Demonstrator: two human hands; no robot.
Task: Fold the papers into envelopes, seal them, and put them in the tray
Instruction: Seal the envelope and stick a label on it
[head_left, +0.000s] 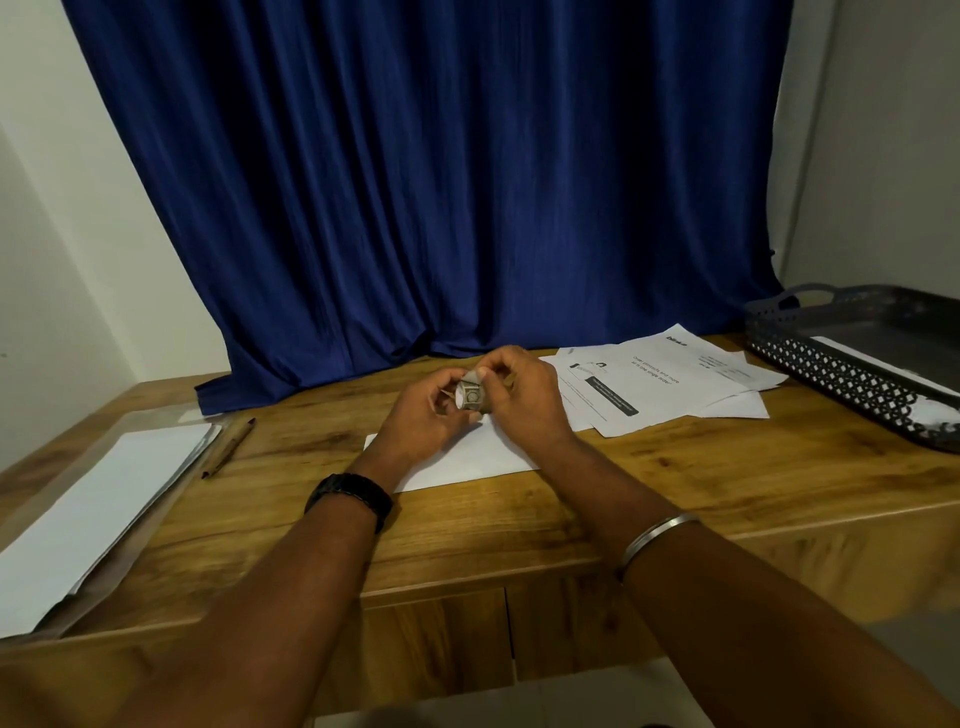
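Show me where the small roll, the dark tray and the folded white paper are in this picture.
small roll (471, 398), head view, on its round end face.
dark tray (841, 382), head view, on its perforated near wall.
folded white paper (478, 460), head view, on its bare middle.

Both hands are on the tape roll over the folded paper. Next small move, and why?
Probably peel a short strip free from the tape roll. The left hand and right hand both pinch it, and the folded paper lies on the table just below them, not yet in the tray.
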